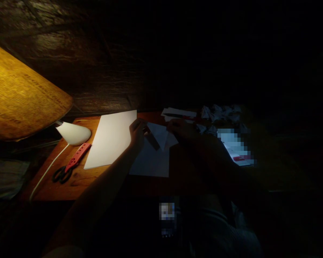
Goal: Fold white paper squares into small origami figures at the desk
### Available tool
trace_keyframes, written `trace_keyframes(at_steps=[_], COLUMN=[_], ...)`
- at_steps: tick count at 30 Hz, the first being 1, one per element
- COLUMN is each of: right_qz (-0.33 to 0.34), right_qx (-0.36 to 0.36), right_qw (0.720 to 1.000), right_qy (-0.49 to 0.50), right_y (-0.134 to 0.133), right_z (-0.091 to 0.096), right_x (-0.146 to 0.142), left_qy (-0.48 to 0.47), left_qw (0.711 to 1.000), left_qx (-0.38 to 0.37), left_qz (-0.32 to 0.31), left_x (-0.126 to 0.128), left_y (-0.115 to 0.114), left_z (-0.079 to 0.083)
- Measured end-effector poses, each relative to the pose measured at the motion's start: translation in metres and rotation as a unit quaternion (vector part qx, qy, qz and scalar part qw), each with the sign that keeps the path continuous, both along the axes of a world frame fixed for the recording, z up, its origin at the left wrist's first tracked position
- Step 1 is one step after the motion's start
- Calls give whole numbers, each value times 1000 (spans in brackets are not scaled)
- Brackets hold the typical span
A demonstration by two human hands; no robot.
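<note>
Tabletop across the middle of the frame, with left edge slanting from the lamp base down to the lower left and front edge just above the lower dark area; right edge lost in darkness. Wood showing between the red-sheathed scissors and the front edge, and more, dimly, at centre right below the right forearm. Tighter room at left: white paper stack just beside the left hand, with lamp base and scissors farther left. Tighter too at upper right: pale slips and crumpled-looking white paper pieces near the right hand.

At centre, a paper sheet in shadow, below and between both hands, with a raised or folded part reaching up toward the fingers. Left hand partly curled at its upper left; right hand curled at its upper right. Too dark to tell whether pinching it.
</note>
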State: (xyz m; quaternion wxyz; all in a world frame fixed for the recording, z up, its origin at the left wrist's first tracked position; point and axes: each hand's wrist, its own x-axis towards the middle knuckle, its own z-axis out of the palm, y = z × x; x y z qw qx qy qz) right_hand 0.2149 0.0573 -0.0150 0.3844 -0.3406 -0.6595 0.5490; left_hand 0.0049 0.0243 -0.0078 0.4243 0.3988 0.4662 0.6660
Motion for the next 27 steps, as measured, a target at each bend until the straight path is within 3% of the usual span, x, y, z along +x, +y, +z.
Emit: trace_keyframes(at_steps=[27], right_qz=[-8], right_qx=[4], right_qw=[1000], right_qy=[17], right_y=[5], right_z=[-6], right_x=[-1], left_qy=[-31], left_qw=[998], left_qx=[-52], left_qz=[-20], left_x=[-2], left_y=[4], left_z=[4])
